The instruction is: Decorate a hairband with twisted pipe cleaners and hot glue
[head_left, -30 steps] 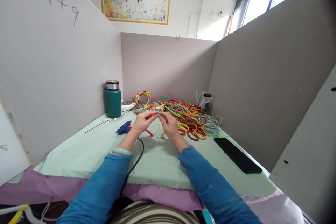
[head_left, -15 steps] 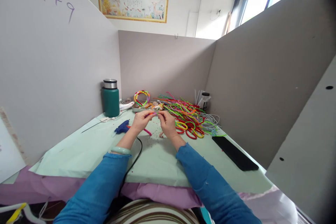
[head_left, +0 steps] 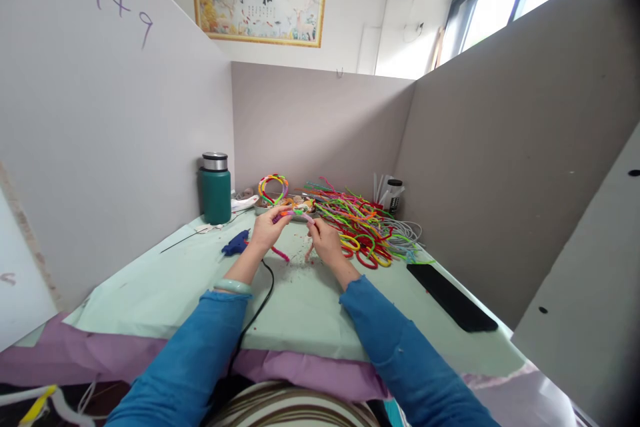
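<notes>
A short multicoloured pipe cleaner (head_left: 299, 213), with purple, green and pale lilac showing, stretches between both hands above the table. My left hand (head_left: 267, 229) pinches its left end, fingers closed. Gripping the right end is my right hand (head_left: 327, 242), also closed. Pink pipe cleaner ends hang below each hand. Just left of my left hand lies a blue hot glue gun (head_left: 235, 243), its black cord (head_left: 266, 295) running toward me. Behind the hands, a finished-looking ring of colourful pipe cleaners (head_left: 273, 189) rests at a tray (head_left: 259, 211) holding small pieces.
A big heap of pipe cleaners (head_left: 357, 217) spreads at the back right, beside a black-lidded jar (head_left: 394, 197). A green bottle (head_left: 216, 190) stands back left. A flat black object (head_left: 453, 297) lies on the right. Partition walls (head_left: 320, 123) enclose the table on three sides.
My hands have moved slightly apart, so more of the multicoloured pipe cleaner shows between them. The whole view has shifted a little.
</notes>
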Motion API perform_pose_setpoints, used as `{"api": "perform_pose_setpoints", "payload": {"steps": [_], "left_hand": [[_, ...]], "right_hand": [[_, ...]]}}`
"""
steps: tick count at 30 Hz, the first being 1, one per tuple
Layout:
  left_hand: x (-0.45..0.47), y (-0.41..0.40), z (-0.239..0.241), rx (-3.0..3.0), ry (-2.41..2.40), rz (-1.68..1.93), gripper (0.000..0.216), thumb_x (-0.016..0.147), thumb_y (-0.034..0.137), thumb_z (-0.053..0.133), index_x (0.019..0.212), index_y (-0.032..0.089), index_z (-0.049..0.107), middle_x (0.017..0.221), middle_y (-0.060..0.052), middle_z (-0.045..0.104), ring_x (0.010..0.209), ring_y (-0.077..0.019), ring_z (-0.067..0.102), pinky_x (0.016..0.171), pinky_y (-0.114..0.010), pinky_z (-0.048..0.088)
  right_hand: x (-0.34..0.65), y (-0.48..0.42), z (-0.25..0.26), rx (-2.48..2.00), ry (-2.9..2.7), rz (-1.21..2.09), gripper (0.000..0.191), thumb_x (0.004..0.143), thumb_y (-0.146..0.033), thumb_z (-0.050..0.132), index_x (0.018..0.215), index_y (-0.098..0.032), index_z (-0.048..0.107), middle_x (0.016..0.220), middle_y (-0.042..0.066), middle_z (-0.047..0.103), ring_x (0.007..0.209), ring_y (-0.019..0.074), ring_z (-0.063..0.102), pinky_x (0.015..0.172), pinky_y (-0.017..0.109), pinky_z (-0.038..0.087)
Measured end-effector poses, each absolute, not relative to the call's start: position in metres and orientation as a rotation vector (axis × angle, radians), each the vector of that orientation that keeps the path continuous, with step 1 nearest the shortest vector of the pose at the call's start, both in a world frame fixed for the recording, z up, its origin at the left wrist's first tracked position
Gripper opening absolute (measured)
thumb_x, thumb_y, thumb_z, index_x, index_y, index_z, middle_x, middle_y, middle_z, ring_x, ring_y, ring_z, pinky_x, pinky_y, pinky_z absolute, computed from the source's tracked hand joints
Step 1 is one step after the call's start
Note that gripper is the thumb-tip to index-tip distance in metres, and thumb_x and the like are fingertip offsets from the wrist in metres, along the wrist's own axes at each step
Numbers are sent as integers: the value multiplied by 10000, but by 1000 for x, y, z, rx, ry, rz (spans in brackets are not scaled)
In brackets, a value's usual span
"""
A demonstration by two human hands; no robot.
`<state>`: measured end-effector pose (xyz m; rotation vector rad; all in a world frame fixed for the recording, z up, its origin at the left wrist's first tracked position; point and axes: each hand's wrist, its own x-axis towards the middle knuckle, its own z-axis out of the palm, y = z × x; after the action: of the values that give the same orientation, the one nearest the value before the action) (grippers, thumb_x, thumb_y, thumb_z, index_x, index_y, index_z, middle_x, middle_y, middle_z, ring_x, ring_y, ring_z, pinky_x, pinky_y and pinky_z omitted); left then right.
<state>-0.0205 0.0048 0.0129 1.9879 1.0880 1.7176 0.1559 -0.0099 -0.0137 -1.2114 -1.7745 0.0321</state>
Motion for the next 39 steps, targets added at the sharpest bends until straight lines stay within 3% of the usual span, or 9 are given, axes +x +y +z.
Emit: {"api": "perform_pose_setpoints", "payload": {"steps": [4, 9, 21, 25, 28, 31, 34, 39], "left_hand": [[-21, 6, 11, 2230, 1049, 1798, 325, 755, 293, 620, 1062, 195, 667, 1029, -72, 653, 908, -174, 594, 816, -285, 458], [-20, 1, 10, 2493, 1171, 1770, 295, 815, 331, 565, 1085, 265, 664, 988, -49, 626, 791, -128, 577, 693, -231, 449], [-24, 7, 6, 2548, 1222, 1763, 258, 863, 327, 491, 1001, 237, 690, 935, -61, 676, 878, -164, 604, 796, -263, 442], [-25, 5, 8, 2487, 1182, 1825, 249, 855, 318, 497, 971, 220, 695, 927, -62, 678, 868, -164, 607, 804, -269, 447], [-26, 5, 11, 2380, 1180, 1856, 253, 831, 311, 526, 1006, 218, 682, 963, -60, 676, 885, -170, 605, 811, -276, 452], [-26, 8, 11, 2145, 1281, 1838, 383, 773, 343, 588, 1128, 203, 619, 997, -72, 665, 823, -173, 615, 715, -267, 480], [-26, 13, 8, 1873, 1285, 1752, 499, 770, 419, 559, 1206, 176, 548, 932, -74, 662, 600, -124, 584, 503, -220, 450], [-26, 18, 3, 1684, 1192, 1612, 428, 758, 484, 518, 994, 146, 637, 711, -31, 644, 396, -63, 442, 373, -187, 343]], "right_hand": [[155, -9, -15, -1279, -1759, -41, 292, 919, -373, 373, 897, -206, 611, 719, 10, 647, 641, 128, 567, 573, 212, 312], [150, -14, -13, -1277, -1781, -116, 280, 915, -360, 392, 893, -209, 627, 696, 14, 645, 613, 130, 560, 575, 216, 305], [146, -14, -17, -1244, -1806, -129, 262, 912, -365, 412, 895, -216, 626, 693, 8, 653, 612, 134, 565, 542, 223, 269], [144, -12, -20, -1218, -1784, -21, 227, 898, -373, 439, 937, -223, 604, 690, -5, 658, 622, 136, 582, 550, 218, 295], [143, -11, -20, -1197, -1754, 127, 235, 906, -343, 412, 849, -213, 599, 642, -14, 646, 585, 120, 578, 550, 208, 318], [142, -8, -20, -1195, -1678, 211, 264, 901, -328, 399, 775, -202, 593, 629, -13, 643, 577, 114, 579, 557, 204, 338], [144, -5, -20, -1216, -1601, 272, 266, 887, -325, 402, 760, -193, 595, 618, -8, 643, 580, 117, 583, 557, 206, 351], [149, 0, -23, -1238, -1588, 348, 263, 871, -335, 413, 772, -184, 606, 613, 0, 644, 568, 119, 585, 536, 206, 359]]}}
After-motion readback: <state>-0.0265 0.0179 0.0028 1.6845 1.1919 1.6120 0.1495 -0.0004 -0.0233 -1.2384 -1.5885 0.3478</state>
